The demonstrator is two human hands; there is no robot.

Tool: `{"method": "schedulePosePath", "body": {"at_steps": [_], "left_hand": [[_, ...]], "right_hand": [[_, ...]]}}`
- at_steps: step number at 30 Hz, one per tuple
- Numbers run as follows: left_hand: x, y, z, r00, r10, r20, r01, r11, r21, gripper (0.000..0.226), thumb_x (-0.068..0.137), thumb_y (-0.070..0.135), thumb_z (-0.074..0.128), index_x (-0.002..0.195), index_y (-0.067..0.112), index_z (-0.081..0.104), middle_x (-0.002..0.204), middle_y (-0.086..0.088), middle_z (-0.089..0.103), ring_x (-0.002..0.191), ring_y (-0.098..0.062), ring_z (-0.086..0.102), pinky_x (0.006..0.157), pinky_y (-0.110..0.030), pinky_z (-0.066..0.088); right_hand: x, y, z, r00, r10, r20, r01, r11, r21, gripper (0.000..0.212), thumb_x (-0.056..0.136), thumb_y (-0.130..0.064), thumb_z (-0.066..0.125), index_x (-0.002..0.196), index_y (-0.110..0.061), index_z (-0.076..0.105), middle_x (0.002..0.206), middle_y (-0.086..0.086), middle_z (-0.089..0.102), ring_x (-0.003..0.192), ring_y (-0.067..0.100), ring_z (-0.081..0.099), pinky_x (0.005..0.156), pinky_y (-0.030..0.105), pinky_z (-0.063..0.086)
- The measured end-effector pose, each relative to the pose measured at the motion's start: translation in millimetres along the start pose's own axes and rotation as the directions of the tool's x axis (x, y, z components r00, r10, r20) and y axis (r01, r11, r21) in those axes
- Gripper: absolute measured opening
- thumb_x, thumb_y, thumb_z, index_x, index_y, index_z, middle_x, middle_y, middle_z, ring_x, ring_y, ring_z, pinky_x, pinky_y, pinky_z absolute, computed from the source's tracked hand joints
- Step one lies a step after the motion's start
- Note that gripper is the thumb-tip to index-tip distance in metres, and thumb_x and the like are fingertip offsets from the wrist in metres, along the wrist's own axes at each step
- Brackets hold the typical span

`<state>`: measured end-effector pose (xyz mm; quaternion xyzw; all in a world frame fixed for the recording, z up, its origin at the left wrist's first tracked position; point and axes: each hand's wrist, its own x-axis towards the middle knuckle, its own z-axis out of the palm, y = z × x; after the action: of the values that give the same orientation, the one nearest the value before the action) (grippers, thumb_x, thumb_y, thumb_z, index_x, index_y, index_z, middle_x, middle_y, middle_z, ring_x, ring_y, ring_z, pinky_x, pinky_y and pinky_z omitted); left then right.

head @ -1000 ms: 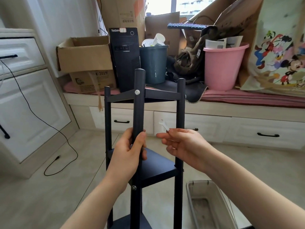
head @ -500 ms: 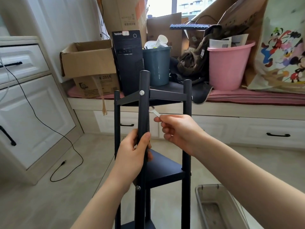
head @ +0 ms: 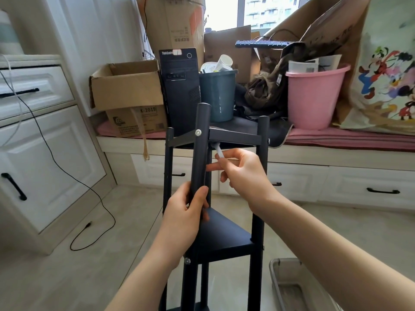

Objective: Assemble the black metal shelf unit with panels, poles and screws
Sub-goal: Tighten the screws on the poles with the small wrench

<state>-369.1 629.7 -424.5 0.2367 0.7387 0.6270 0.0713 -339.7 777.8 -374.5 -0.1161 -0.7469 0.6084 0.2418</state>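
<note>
Left hand grips the near pole; right hand pinches a small white tool under the top panel.

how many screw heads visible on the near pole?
2. One screw head sits at the top panel joint; the other at the middle panel joint, below the left hand. Lower ones may be out of frame.

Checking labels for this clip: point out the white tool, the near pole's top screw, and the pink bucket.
white tool (head: 218, 151), head view, on its shaft above the fingers
top screw (head: 198, 132), head view, on its head
pink bucket (head: 312, 97), head view, on its front wall
</note>
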Motion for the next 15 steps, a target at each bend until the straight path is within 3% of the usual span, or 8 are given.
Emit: {"method": "schedulePosePath", "body": {"at_steps": [4,7,10,15], "left_hand": [[0.2,1.6,-2.9,1.000,-0.030,0.003,0.030,1.000,-0.007,0.029,0.101,0.041,0.051,0.089,0.017,0.061,0.065,-0.001,0.064,0.064,-0.016,0.062,0.070,-0.033,0.050],[-1.7,4.1,-6.0,0.999,-0.041,0.031,0.042,0.999,-0.019,0.028,0.102,0.040,0.052,0.090,0.016,0.060,0.065,-0.002,0.063,0.065,-0.020,0.061,0.072,-0.045,0.051],[-2.4,7.0,-7.2,0.998,-0.040,0.048,0.042,0.999,-0.028,0.024,0.101,0.037,0.052,0.094,0.015,0.060,0.066,-0.003,0.064,0.065,-0.023,0.062,0.076,-0.053,0.054],[-2.6,9.3,-9.6,0.999,-0.038,0.031,0.038,0.999,-0.015,0.029,0.101,0.037,0.051,0.094,0.010,0.059,0.064,-0.005,0.063,0.064,-0.023,0.062,0.077,-0.053,0.054]], "right_hand": [[2.8,0.0,3.4,0.999,-0.051,0.012,0.051,0.998,-0.032,0.006,0.101,-0.015,0.053,0.104,-0.016,0.059,0.085,-0.012,0.076,0.055,-0.004,0.055,0.052,0.009,0.042],[3.1,-1.3,6.8,0.996,-0.076,0.048,0.079,0.995,-0.054,0.015,0.101,-0.012,0.053,0.112,-0.011,0.064,0.086,-0.009,0.076,0.060,-0.007,0.057,0.056,0.008,0.042],[2.6,-3.2,9.7,0.990,-0.114,0.088,0.119,0.992,-0.052,0.017,0.100,-0.007,0.052,0.104,-0.010,0.069,0.082,-0.014,0.071,0.065,-0.013,0.059,0.057,0.005,0.042],[-0.1,2.2,12.3,0.998,-0.061,0.031,0.060,0.998,0.028,0.019,0.100,-0.013,0.054,0.103,-0.006,0.071,0.085,-0.003,0.076,0.061,-0.009,0.061,0.054,0.006,0.042]]}}
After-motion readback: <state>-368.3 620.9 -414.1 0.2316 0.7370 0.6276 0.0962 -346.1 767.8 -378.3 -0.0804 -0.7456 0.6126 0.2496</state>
